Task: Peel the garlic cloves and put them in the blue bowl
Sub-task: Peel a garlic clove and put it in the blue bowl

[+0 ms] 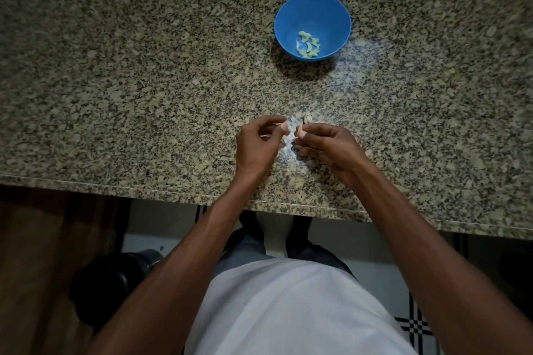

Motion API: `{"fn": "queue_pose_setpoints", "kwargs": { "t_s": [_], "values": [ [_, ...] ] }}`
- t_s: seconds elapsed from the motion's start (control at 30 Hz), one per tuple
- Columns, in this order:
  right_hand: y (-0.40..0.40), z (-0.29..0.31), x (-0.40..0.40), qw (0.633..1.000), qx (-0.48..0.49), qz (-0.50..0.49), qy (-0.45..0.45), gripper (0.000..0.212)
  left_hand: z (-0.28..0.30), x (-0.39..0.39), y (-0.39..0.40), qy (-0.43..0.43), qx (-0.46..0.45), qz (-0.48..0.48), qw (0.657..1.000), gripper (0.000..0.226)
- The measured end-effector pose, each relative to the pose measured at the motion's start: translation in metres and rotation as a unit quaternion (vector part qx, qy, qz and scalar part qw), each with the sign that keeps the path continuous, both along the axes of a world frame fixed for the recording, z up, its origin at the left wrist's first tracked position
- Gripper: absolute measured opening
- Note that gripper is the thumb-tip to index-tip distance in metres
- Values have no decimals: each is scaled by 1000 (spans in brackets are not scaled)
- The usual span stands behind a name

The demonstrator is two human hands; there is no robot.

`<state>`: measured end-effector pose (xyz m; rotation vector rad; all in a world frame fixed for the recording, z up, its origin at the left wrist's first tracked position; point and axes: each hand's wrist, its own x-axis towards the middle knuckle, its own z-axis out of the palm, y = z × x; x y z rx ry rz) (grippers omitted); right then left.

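I see bare worktop (144,81) from the near edge up to the blue bowl (312,26), standing toward the far edge. Left and right stretches lie open (only garlic skins (307,118) near the middle intrude).

This looks like a home kitchen. The table (144,81) is a long slab of speckled granite with a rounded near edge, the sort fitted as a kitchen worktop. On it, far and right of middle, stands a blue bowl (291,13) holding peeled garlic cloves (308,45). Below the near edge lies a pale tiled floor (161,219) with dark checked lines, and a wooden panel (43,253) stands at the left.
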<state>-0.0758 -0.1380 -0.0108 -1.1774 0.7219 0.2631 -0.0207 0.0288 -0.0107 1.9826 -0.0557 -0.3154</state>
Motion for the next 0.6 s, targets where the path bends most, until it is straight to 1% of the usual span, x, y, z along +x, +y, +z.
{"fn": "queue_pose_setpoints", "kwargs": {
  "t_s": [0.03, 0.1, 0.17, 0.23, 0.33, 0.4, 0.5, 0.6],
  "values": [
    [1, 0, -1, 1000, 7, -1, -7, 24, 1, 1, -1, 14, -15, -5, 1000, 18],
    [2, 0, -3, 1000, 6, 1, -26, 28, 1, 4, -2, 21, -11, -38, 999, 17],
    [3, 0, -5, 999, -20, -1, -47, 29, 1, 4, -3, 47, -29, -59, 997, 18],
    [4, -1, -6, 995, -64, -7, -70, 27, 3, 4, -5, 93, -72, -47, 992, 21],
    [3, -1, -6, 989, -108, -17, -97, 25, 4, 3, -5, 202, -173, -11, 964, 22],
    [1, -1, -4, 987, -115, -8, -108, 27, 6, 5, -4, 256, -206, -8, 944, 20],
    [-2, -2, -2, 987, -119, 19, -108, 26, 9, 9, -2, 296, -216, -24, 930, 15],
    [-5, -4, 3, 983, -140, 44, -112, 21, 9, 14, -1, 292, -178, -55, 938, 15]
  ]
}}
